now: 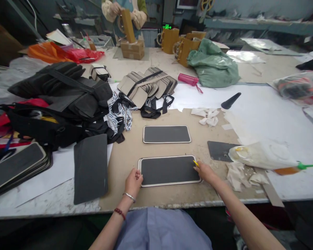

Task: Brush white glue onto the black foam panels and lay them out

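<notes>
Before me on the brown board lies a dark grey rectangular panel (169,170) with rounded corners and a pale border. At its left end a second pale edge shows, as if another layer lies beneath. My left hand (134,180) is closed at that left edge, fingers curled and pinching there. Over the panel's right end, my right hand (205,172) is closed on a thin yellow tool (195,163); its tip touches or hovers at the upper right corner, I cannot tell which. Farther back rests a similar, smaller grey panel (167,134), apart from both hands.
Left are a bare grey sheet (90,170), stacked panels (18,165) and piled black bags (75,93). Rounded beige pieces (146,83) lie behind. To the right are a glue-smeared plastic bag (262,155) and cloth scraps (235,176). A co-worker (127,15) handles a tan box-shaped piece across the table.
</notes>
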A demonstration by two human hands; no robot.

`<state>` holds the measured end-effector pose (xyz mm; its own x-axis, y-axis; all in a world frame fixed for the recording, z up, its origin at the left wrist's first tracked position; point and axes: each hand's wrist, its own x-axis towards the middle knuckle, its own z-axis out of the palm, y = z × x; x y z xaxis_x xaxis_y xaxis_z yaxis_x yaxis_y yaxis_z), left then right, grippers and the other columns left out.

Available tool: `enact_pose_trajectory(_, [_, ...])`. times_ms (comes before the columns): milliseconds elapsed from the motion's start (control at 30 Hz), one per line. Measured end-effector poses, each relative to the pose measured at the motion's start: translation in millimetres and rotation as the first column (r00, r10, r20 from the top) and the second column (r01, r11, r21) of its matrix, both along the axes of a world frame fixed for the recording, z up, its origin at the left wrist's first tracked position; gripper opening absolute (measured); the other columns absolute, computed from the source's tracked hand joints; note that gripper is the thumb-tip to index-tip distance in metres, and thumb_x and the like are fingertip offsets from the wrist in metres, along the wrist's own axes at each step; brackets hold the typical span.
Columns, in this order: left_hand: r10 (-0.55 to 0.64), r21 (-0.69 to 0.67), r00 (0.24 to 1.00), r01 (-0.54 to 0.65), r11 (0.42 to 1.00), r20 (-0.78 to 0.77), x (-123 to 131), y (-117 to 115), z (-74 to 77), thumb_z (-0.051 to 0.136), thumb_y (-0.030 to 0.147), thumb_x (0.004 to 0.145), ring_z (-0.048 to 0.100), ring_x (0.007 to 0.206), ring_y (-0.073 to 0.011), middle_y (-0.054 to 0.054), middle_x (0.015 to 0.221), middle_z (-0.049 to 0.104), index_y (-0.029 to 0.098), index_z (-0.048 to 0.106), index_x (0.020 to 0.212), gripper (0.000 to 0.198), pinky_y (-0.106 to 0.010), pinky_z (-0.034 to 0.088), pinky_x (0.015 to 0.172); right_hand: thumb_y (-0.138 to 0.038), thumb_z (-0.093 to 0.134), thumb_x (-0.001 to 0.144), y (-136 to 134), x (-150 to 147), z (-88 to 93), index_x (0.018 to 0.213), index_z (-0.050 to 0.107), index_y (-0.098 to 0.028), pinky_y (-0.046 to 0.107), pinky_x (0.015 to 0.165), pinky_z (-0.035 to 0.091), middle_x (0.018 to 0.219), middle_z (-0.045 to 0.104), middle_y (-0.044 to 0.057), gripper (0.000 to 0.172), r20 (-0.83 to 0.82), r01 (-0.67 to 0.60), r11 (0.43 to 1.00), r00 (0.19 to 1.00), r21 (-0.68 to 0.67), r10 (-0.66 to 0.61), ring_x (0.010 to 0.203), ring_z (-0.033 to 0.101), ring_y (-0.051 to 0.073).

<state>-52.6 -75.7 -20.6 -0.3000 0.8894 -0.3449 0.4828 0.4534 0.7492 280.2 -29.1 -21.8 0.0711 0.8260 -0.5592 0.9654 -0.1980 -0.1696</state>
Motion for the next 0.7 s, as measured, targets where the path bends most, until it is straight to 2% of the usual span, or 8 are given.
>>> enact_pose_trajectory(300, [-0.060,0.017,0.998,0.059,0.998,0.036,-1.7,-2.4,-3.2,0.047,0.022,0.062,0.046,0.046,-0.0121,0.009,0.048,0.043,0.021,0.049,0.080,0.018,-0.022,0.037,0.051,-0.020,0.045,0.084,-1.1,-1.0,2.4,0.100,0.053,-0.014,0.025,0.067,0.038,0.088,0.063,0.010,0.019,-0.012,-0.013,1.000,1.000,-0.001,0.013,0.085,0.059,0.019])
enact_pose_trajectory(500, [-0.065,0.031,0.996,0.063,0.998,0.056,-2.5,-2.8,-3.4,0.047,0.024,0.062,0.047,0.046,-0.0124,0.009,0.048,0.044,0.022,0.049,0.081,0.019,-0.022,0.037,0.048,-0.018,0.045,0.084,-0.1,-0.7,1.0,0.098,0.053,-0.013,0.025,0.070,0.038,0.093,0.063,0.012,0.017,-0.025,-0.031,1.000,0.999,-0.004,0.031,0.088,0.058,0.019])
enact_pose_trajectory(700, [-0.071,0.023,0.997,0.071,0.997,0.036,-2.2,-2.0,-0.8,0.047,0.020,0.062,0.047,0.046,-0.0119,0.009,0.048,0.045,0.021,0.050,0.081,0.019,-0.021,0.037,0.049,-0.017,0.045,0.084,0.6,-1.2,1.6,0.102,0.052,-0.012,0.024,0.069,0.038,0.091,0.063,0.012,0.020,-0.016,-0.035,0.999,0.999,-0.022,0.034,0.087,0.058,0.019])
